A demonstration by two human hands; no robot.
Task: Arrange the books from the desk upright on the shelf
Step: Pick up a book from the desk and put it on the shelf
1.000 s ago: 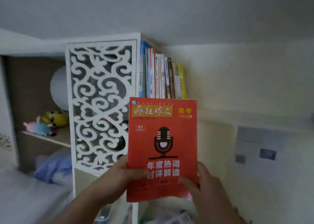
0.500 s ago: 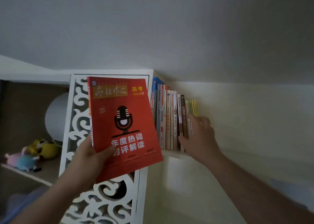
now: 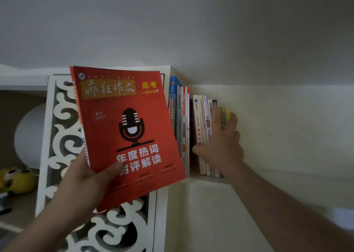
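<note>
- One thin red paperback book with a black microphone on its cover [image 3: 128,133] is off the desk but not yet shelved; the left hand [image 3: 84,177] grips its lower corner, thumb across the cover.
- Right of that grip, a row of upright books [image 3: 191,129] already stands on the white shelf [image 3: 203,179].
- Further right, the right hand [image 3: 220,146] presses with straight fingers against the row's right part, seemingly opening a gap.

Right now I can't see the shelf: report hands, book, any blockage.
Left hand grips red book, off the shelf. Right hand on the shelved books, parting a gap beside the red-spined ones. Gap looks narrow.
</note>
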